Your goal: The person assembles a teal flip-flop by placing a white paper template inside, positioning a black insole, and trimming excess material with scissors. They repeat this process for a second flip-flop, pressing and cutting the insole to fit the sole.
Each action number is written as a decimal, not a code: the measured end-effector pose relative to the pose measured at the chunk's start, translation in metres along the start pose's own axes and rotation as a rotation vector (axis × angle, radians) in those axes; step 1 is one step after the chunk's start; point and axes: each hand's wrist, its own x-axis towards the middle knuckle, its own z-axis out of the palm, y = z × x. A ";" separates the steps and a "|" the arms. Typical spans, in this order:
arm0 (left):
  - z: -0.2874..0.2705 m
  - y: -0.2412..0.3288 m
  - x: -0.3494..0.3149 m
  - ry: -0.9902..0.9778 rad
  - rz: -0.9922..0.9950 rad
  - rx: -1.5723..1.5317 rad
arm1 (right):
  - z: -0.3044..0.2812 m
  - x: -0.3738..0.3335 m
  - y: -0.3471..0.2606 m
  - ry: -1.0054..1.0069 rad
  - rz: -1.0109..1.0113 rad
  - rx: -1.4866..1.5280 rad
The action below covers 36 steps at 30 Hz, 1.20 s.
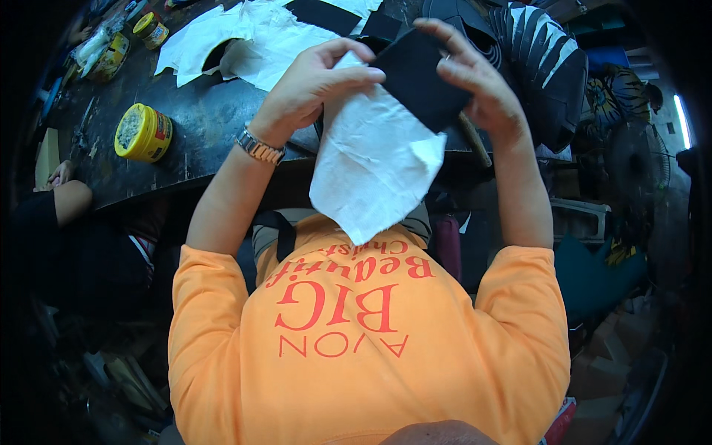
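Note:
My left hand is closed, thumb and fingers pinching the edge of a white cloth-like piece where it meets a flat black panel. The white piece hangs down in front of my orange shirt, its lower end tapering to a point. The black panel lies over its upper right part; whether the two are joined, I cannot tell. My right hand is open at the panel's right side, thumb and fingers spread apart. Its fingers are slightly blurred, and whether they touch the panel is unclear.
On the dark table stand a yellow tub and more yellow tubs farther back. White sheets and black pieces lie at the far side. Stacked black curved pieces sit right. Another person's arm rests at left.

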 end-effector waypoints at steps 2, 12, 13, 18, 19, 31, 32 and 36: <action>-0.005 -0.014 -0.009 0.016 -0.006 -0.207 | 0.008 -0.010 0.017 0.051 0.110 -0.057; 0.026 -0.029 -0.034 -0.001 -0.129 -0.206 | 0.033 -0.027 0.035 0.363 -0.252 -0.154; 0.027 -0.032 -0.035 0.046 -0.095 -0.226 | 0.033 -0.034 0.031 0.377 -0.364 -0.354; 0.030 -0.045 -0.043 0.161 -0.073 -0.342 | 0.045 -0.065 0.034 0.284 -0.458 -0.877; 0.032 -0.046 -0.044 0.183 -0.065 -0.357 | 0.047 -0.066 0.039 0.329 -0.481 -0.906; 0.022 -0.053 -0.065 0.201 -0.007 -0.051 | 0.040 -0.070 0.065 0.478 0.042 0.313; 0.021 -0.049 -0.070 0.207 -0.074 0.047 | 0.038 -0.073 0.065 0.511 0.002 0.188; 0.026 -0.027 -0.110 0.031 0.087 0.216 | 0.025 -0.080 0.070 0.688 -0.189 -0.280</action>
